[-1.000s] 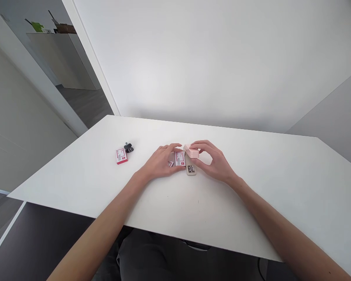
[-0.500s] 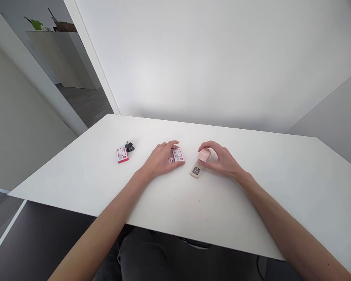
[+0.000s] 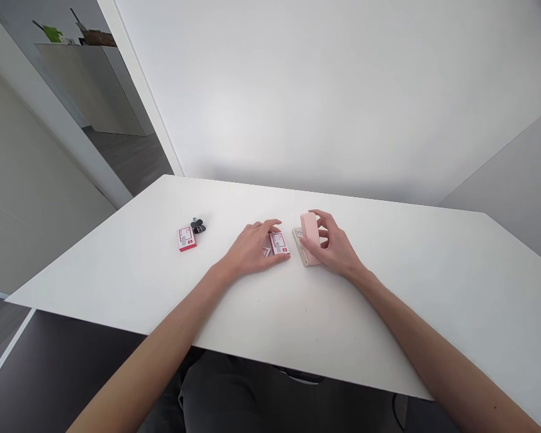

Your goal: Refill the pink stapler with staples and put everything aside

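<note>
My left hand (image 3: 252,249) rests on the table, curled round a small red and white box (image 3: 279,243), its thumb along the near edge and forefinger at the far edge. A second red and white piece (image 3: 266,251) shows partly under that palm. My right hand (image 3: 336,243) is closed on what looks like a stapler (image 3: 310,227), with a long pink upper part between thumb and fingers. Its flat beige part (image 3: 300,248), bearing a dark patterned square at the far end, lies beside and under the pink part. Whether the two parts are joined is hidden.
Another red and white box (image 3: 186,239) lies on the white table (image 3: 270,313) to the left. Touching or close to it is a small black winged object (image 3: 198,225), perhaps a staple remover. A white wall (image 3: 320,108) rises behind the table.
My right hand has turned the pink and beige stapler, so the patterned square now points away from me. My left hand and its box have shifted slightly right.
</note>
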Action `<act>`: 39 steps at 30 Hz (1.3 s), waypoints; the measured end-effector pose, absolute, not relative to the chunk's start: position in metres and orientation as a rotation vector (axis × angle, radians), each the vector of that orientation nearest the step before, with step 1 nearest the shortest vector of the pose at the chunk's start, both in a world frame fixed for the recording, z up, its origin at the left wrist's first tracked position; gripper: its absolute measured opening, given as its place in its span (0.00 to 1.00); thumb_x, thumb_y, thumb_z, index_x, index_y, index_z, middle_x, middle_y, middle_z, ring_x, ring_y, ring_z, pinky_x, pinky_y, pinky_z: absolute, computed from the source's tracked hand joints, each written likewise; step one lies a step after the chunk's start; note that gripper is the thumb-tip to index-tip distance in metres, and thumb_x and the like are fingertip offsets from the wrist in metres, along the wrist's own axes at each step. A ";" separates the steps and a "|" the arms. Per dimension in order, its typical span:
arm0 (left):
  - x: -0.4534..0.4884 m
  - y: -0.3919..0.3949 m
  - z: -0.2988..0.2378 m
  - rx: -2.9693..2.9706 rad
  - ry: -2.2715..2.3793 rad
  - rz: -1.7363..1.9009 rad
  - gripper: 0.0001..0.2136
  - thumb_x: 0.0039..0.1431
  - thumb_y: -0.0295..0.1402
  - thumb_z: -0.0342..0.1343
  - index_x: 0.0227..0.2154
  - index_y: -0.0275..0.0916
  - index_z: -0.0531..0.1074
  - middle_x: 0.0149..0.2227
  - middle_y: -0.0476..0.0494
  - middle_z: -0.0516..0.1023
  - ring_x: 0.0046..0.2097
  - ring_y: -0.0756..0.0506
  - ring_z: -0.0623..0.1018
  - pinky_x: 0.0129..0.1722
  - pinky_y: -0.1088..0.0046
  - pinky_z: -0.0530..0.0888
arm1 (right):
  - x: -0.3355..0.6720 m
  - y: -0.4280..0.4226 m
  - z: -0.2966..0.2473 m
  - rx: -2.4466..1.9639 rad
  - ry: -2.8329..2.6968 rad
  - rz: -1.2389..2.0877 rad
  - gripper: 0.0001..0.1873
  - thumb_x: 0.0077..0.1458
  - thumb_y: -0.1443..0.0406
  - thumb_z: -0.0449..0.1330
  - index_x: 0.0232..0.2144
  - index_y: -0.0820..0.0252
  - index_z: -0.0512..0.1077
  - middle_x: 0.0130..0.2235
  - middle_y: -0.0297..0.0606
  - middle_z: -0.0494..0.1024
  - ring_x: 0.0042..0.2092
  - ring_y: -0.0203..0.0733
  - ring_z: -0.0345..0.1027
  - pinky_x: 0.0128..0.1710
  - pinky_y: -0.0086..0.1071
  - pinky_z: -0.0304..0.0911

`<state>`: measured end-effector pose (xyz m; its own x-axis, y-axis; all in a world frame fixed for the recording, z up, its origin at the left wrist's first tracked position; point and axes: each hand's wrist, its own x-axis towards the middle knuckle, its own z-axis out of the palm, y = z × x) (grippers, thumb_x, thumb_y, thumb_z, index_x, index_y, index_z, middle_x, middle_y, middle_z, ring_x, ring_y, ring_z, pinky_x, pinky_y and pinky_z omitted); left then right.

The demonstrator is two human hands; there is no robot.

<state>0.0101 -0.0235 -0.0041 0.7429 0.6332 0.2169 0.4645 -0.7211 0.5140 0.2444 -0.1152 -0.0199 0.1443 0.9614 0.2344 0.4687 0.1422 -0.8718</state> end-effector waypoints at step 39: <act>-0.010 -0.013 0.010 2.531 0.854 0.753 0.32 0.53 0.56 0.68 0.55 0.46 0.71 0.53 0.44 0.82 0.52 0.38 0.80 0.56 0.57 0.73 | 0.242 -0.114 -0.013 -1.371 -1.498 0.993 0.29 0.63 0.45 0.62 0.58 0.52 0.71 0.45 0.40 0.78 0.38 0.44 0.71 0.31 0.35 0.65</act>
